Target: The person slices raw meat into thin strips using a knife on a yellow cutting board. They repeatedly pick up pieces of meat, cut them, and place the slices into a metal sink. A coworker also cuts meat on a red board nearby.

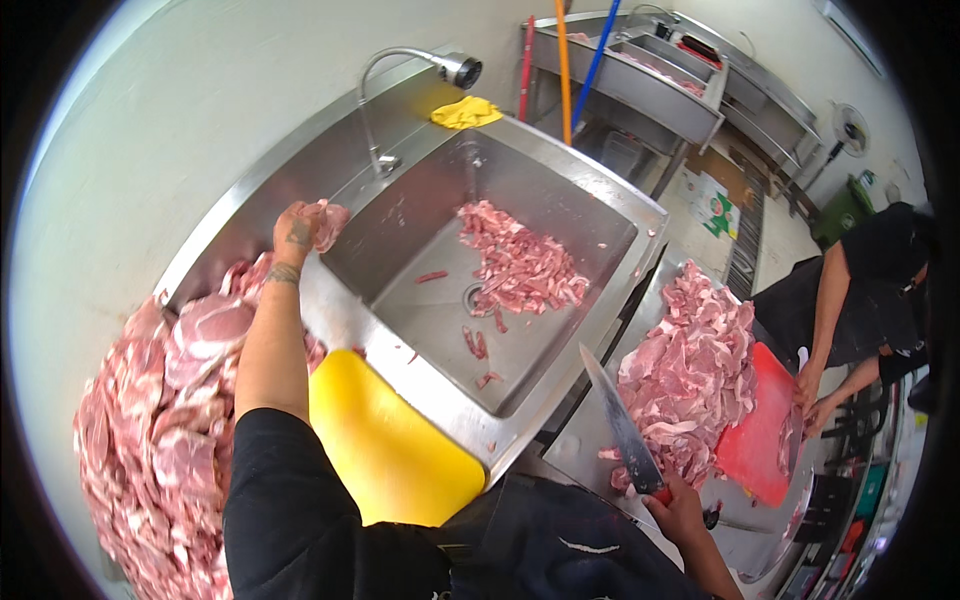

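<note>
My left hand (pixel 298 229) is raised at the sink's left rim, its fingers closed on a piece of raw meat (pixel 330 225). In my right hand (pixel 679 510) is a long chef's knife (pixel 624 427); its blade points up and away from me, beside a heap of sliced meat (pixel 686 367). A yellow cutting board (pixel 390 442) lies right before me, partly behind my left arm. Cut strips of meat (pixel 525 262) are piled in the stainless steel sink (pixel 420 360), with a few loose near the drain. A large mound of raw meat (pixel 165 420) rises on my left.
A co-worker's hands (pixel 814 401) work at a red cutting board (pixel 761 435) on the right. Over the sink bends a flexible faucet (pixel 367 90), near a yellow cloth (pixel 465 112). Red, orange and blue poles (pixel 564 75) stand before another steel sink (pixel 637 82) behind.
</note>
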Motion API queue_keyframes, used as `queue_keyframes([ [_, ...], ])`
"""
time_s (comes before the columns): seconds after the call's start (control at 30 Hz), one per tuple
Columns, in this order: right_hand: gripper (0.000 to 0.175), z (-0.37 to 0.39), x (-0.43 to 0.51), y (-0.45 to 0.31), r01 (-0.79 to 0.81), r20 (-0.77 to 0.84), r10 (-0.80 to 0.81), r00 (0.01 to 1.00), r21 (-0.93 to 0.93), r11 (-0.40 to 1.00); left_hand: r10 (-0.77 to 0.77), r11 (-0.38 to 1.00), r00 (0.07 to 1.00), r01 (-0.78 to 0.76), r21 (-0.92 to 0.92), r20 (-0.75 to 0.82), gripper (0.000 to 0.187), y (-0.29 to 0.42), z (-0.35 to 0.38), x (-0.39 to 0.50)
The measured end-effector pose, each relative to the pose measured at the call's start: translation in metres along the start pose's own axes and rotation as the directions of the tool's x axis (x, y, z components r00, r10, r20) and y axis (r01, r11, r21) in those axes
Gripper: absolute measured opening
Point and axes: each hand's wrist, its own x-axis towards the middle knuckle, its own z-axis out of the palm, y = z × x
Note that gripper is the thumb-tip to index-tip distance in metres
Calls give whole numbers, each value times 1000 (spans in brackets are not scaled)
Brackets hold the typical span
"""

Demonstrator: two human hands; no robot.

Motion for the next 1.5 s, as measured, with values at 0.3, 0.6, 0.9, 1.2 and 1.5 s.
queue_keyframes([
  [0.3, 35, -6, 10, 59, 379, 24, -380, 925, 41, 924, -242, 479, 908, 418, -771, 342, 22, 104, -209, -210],
  [0.6, 39, -4, -13, 106, 552, 140, -555, 820, 59, 832, -343, 490, 913, 375, -787, 221, 20, 76, -213, -430],
  [0.9, 71, 20, -49, 17, 642, 493, -534, 687, -67, 764, -177, 934, 954, 240, 265, -241, 31, 79, -170, -571],
  [1.2, 81, 107, -64, -116, 904, 554, -715, 426, -223, 366, 24, 999, 982, -19, 28, -189, 16, 95, -139, -582],
  [1.5, 78, 109, -60, -165, 891, 711, -545, 444, -289, 349, 64, 993, 991, -51, 110, -121, 26, 92, -128, -577],
])
